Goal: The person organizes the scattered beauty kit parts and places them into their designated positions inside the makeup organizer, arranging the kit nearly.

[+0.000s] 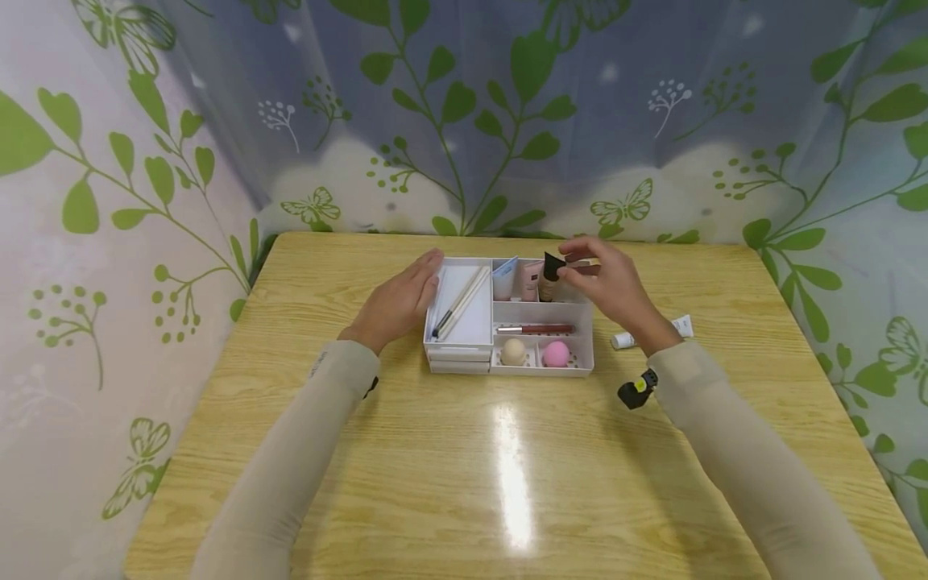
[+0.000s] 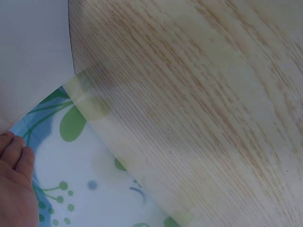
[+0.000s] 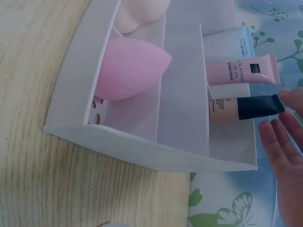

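Note:
A white divided organizer tray (image 1: pixel 464 358) (image 3: pixel 142 146) sits mid-table. My left hand (image 1: pixel 402 302) lies flat against its left wall; only some fingertips (image 2: pixel 14 156) show in the left wrist view. My right hand (image 1: pixel 605 282) hovers over the back right compartment, and its loosely extended fingers (image 3: pixel 284 142) touch the black cap of a beige tube (image 1: pixel 551 274) (image 3: pixel 246 108) leaning there. Beside that stand a pink tube (image 1: pixel 532 278) (image 3: pixel 241 72) and a blue-white tube (image 1: pixel 505 278). A pink sponge (image 1: pixel 556 353) (image 3: pixel 130 68) and a beige sponge (image 1: pixel 513 351) fill the front compartments.
Two slim brushes (image 1: pixel 460 302) lie in the tray's left compartment and a red pencil (image 1: pixel 536 329) in the middle one. A small white tube (image 1: pixel 685 326) lies on the wooden table (image 1: pixel 507 467) right of the tray. A leaf-print cloth (image 1: pixel 464 121) hangs behind and beside the table.

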`<state>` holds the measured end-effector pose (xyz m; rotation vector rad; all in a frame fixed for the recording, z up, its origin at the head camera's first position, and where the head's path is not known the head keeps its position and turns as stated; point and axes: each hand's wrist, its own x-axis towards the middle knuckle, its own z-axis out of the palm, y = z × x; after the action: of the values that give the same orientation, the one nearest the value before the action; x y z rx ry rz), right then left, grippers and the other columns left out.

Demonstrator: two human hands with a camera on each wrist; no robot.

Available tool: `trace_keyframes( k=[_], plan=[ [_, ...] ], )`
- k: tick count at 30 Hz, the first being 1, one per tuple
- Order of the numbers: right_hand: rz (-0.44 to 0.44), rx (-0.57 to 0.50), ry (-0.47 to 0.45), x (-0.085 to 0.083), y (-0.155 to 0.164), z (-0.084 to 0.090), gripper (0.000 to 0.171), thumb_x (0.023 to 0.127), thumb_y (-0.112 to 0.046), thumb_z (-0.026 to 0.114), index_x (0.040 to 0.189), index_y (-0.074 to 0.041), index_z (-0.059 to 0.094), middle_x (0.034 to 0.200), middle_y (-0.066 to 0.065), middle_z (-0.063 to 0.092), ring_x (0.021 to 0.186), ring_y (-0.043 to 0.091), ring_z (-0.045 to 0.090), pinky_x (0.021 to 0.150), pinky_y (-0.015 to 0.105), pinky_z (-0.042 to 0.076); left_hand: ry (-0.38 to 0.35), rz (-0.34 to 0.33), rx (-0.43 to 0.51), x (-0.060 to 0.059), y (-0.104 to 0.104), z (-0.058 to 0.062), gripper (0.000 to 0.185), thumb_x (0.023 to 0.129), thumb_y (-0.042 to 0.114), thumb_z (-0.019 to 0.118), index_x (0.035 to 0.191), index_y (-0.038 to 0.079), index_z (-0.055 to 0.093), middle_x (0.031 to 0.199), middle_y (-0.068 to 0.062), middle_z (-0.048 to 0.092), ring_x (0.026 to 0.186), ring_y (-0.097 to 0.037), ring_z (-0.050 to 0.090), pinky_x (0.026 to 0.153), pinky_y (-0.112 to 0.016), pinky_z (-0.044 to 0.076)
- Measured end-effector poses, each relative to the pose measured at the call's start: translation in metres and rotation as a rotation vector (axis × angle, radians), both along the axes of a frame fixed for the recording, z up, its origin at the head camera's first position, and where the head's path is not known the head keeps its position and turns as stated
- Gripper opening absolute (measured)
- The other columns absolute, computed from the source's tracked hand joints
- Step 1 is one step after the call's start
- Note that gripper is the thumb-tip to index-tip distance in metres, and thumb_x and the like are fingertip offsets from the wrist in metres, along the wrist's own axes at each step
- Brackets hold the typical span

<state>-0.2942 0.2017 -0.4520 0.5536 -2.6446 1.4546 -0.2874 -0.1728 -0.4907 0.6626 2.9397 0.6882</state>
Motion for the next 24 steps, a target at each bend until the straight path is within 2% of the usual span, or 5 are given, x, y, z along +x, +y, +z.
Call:
trace_keyframes(
  k=[4,11,17,19,24],
  plan=[
    [-0.021,-0.009,-0.009,0.001,0.005,0.003,0.038,0.105,-0.013,0.075,0.141,-0.004,0.066,0.141,0.017,0.068,0.130,0.031,0.065,0.109,0.043,0.060,0.002,-0.001,0.002,0.000,0.000,0.000,0.065,0.119,0.049,0.016,0.177,0.018,0.016,0.184,-0.001,0.016,0.170,-0.023,0.022,0.138,-0.047,0.024],
    [-0.088,0.009,-0.037,0.003,0.029,0.001,0.039,0.107,-0.025,0.074,0.142,-0.009,0.066,0.139,0.011,0.069,0.127,0.021,0.064,0.101,0.016,0.054,0.014,0.001,-0.004,-0.001,0.001,0.000,0.065,0.119,0.049,0.017,0.177,0.017,0.018,0.184,0.000,0.017,0.169,-0.022,0.023,0.137,-0.046,0.026],
    [-0.117,0.045,-0.070,0.006,0.058,-0.007,0.043,0.108,-0.028,0.072,0.146,-0.010,0.064,0.141,0.012,0.068,0.124,0.013,0.063,0.097,0.009,0.052,0.019,0.004,-0.002,-0.001,0.001,0.000,0.065,0.119,0.048,0.017,0.177,0.018,0.017,0.184,0.000,0.018,0.169,-0.022,0.023,0.137,-0.047,0.027],
    [-0.123,0.062,-0.082,0.008,0.068,-0.011,0.043,0.108,-0.028,0.072,0.146,-0.009,0.064,0.141,0.013,0.068,0.121,0.005,0.061,0.095,0.006,0.050,0.017,0.003,0.002,-0.001,0.001,0.000,0.065,0.119,0.049,0.017,0.177,0.018,0.017,0.184,-0.001,0.018,0.169,-0.023,0.023,0.137,-0.047,0.027],
    [-0.115,0.129,-0.148,0.014,0.095,-0.017,0.047,0.110,-0.037,0.068,0.148,-0.010,0.062,0.146,0.013,0.064,0.120,0.002,0.060,0.093,0.002,0.047,0.009,0.003,0.010,-0.001,0.000,-0.001,0.066,0.119,0.049,0.017,0.177,0.018,0.016,0.184,-0.002,0.018,0.169,-0.023,0.023,0.137,-0.048,0.027]
  ],
)
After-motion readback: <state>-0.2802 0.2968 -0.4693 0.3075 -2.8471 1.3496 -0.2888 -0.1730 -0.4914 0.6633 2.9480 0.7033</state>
